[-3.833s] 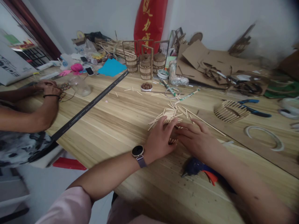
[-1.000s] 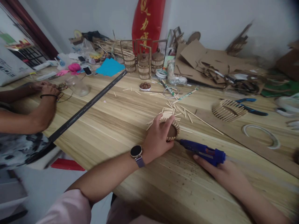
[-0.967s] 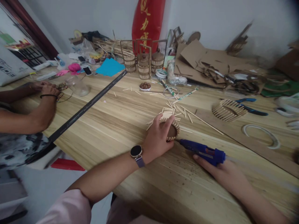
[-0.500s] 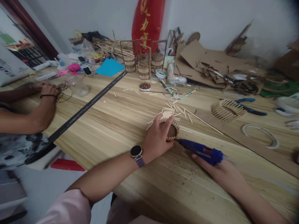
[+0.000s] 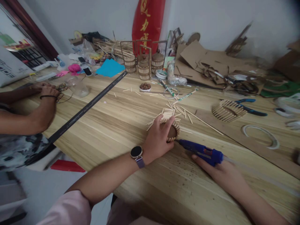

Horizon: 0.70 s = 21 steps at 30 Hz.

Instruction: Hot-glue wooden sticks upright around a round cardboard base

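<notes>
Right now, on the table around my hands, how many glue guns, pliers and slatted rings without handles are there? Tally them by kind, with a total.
Glue gun: 1, in your right hand
Pliers: 1
Slatted rings: 2, one under your left hand, one beside the pliers
Total: 4

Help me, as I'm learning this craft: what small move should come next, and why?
I'd probably squeeze a little glue onto the near edge of the stick-edged base: the right hand holds the glue gun with its nozzle there, and the left hand grips the base.
</notes>
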Each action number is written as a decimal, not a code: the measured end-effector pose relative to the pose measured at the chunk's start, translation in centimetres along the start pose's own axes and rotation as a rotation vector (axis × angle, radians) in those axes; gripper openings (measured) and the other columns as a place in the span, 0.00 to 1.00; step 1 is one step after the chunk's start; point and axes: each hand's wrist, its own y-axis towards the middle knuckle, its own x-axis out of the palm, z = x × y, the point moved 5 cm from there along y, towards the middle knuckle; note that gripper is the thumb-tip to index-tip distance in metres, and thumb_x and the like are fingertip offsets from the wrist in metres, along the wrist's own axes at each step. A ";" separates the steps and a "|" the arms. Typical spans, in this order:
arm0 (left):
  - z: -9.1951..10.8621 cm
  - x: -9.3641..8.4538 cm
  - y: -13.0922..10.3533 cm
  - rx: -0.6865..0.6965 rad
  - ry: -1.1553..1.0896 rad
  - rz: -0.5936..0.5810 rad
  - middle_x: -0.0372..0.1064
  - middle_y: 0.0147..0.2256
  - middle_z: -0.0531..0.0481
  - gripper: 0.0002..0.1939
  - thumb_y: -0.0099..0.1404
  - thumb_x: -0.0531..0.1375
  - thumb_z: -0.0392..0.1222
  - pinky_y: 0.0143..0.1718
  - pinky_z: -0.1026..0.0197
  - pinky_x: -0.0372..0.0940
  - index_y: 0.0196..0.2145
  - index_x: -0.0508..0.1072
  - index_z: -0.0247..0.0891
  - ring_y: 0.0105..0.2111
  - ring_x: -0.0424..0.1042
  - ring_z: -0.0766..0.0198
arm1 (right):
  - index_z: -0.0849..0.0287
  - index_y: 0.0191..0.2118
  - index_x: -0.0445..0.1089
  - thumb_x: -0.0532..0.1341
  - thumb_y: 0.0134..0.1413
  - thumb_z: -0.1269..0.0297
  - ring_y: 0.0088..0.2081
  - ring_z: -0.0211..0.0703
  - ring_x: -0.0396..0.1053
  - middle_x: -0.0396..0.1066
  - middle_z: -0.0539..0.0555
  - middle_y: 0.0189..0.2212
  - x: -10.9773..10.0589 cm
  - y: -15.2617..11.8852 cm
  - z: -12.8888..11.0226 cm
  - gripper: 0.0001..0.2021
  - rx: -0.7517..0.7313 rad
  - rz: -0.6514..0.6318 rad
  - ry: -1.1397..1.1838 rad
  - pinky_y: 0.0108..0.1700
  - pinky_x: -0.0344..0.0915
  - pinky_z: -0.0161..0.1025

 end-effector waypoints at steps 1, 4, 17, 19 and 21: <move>0.0 0.0 0.0 -0.001 0.002 -0.001 0.40 0.63 0.39 0.46 0.54 0.66 0.34 0.61 0.44 0.59 0.65 0.49 0.46 0.64 0.50 0.45 | 0.52 0.37 0.79 0.56 0.51 0.44 0.38 0.57 0.78 0.81 0.54 0.35 0.0 0.0 -0.1 0.21 -0.001 0.002 -0.002 0.41 0.75 0.48; 0.1 0.0 0.0 0.003 0.013 -0.003 0.40 0.63 0.38 0.45 0.54 0.66 0.33 0.62 0.45 0.58 0.65 0.49 0.44 0.64 0.50 0.45 | 0.53 0.36 0.79 0.56 0.51 0.44 0.36 0.56 0.79 0.81 0.55 0.34 0.0 -0.1 0.1 0.21 0.007 0.006 -0.003 0.38 0.76 0.47; 0.1 0.0 0.1 0.011 0.019 -0.005 0.41 0.62 0.38 0.46 0.54 0.66 0.34 0.61 0.45 0.58 0.65 0.49 0.44 0.64 0.50 0.44 | 0.54 0.36 0.78 0.56 0.51 0.44 0.38 0.56 0.78 0.81 0.56 0.35 0.2 0.0 0.1 0.21 -0.012 0.011 0.040 0.42 0.75 0.49; 0.1 0.0 0.1 0.005 0.023 -0.014 0.40 0.63 0.37 0.46 0.54 0.66 0.34 0.61 0.45 0.59 0.65 0.49 0.44 0.64 0.51 0.44 | 0.54 0.36 0.78 0.56 0.51 0.44 0.39 0.56 0.78 0.81 0.55 0.36 0.3 -0.1 0.3 0.21 -0.007 0.016 0.042 0.43 0.75 0.49; 0.1 0.0 0.1 0.005 0.030 -0.018 0.40 0.63 0.37 0.46 0.54 0.67 0.35 0.60 0.45 0.60 0.65 0.49 0.44 0.64 0.51 0.44 | 0.54 0.38 0.79 0.57 0.50 0.44 0.41 0.57 0.78 0.81 0.55 0.38 0.4 -0.1 0.6 0.21 0.021 0.007 0.047 0.44 0.74 0.49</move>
